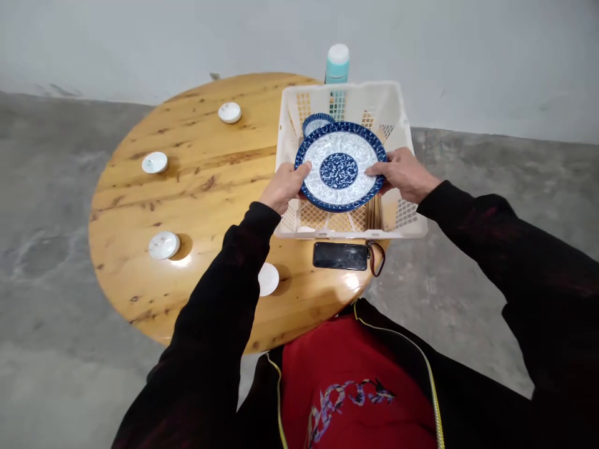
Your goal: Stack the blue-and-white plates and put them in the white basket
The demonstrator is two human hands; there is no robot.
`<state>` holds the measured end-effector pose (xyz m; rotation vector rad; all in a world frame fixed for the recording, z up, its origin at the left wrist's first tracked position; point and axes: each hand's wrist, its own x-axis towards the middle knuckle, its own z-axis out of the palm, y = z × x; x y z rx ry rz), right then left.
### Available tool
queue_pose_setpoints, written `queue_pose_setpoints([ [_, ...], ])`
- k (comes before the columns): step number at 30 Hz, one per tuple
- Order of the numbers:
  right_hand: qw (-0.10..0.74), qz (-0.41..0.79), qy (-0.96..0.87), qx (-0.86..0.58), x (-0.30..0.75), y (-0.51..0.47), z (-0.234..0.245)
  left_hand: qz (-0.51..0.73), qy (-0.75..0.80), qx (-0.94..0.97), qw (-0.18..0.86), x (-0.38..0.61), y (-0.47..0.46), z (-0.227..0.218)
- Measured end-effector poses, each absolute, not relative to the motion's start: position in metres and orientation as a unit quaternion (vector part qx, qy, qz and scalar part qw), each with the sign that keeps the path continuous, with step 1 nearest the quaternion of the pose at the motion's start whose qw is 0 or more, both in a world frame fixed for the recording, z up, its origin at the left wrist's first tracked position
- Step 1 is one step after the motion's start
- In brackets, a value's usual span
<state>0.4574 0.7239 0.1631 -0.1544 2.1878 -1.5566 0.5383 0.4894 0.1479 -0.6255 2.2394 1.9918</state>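
Note:
A blue-and-white patterned plate [339,171] is held over the white plastic basket [350,234], with more than one rim showing at its lower edge, so it may be a stack. My left hand [286,186] grips its left rim, thumb on top. On the opposite rim my right hand [403,174] is closed in the same way, fingers underneath and partly hidden. Behind the held plate, a smaller blue-rimmed dish [317,123] shows in the basket. Some chopsticks [374,214] lie at the basket's lower right, partly covered by the plate.
Several small white bowls stand on the round wooden table [210,181], among them one at the back [229,113] and one near my left forearm [268,279]. A phone [340,255] with a brown strap [377,259] lies before the basket. A turquoise bottle [337,64] stands behind it.

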Motion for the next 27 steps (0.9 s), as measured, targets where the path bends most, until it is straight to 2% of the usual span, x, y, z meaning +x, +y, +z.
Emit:
queue_pose_setpoints([
  [7, 0.295, -0.544, 0.785, -0.006, 0.43, 0.71, 0.113, 0.632, 0.704, -0.317, 0.071, 0.52, 0.498, 0.108],
  [15, 0.355, -0.497, 0.791, 0.045, 0.423, 0.695, 0.077, 0.588, 0.688, -0.412, 0.106, 0.511, 0.501, 0.073],
  [20, 0.393, -0.461, 0.793, 0.063, 0.422, 0.691, 0.062, 0.586, 0.665, -0.443, 0.136, 0.507, 0.499, 0.061],
  [27, 0.395, -0.456, 0.793, 0.086, 0.426, 0.687, 0.044, 0.571, 0.657, -0.46, 0.172, 0.507, 0.5, 0.056],
])
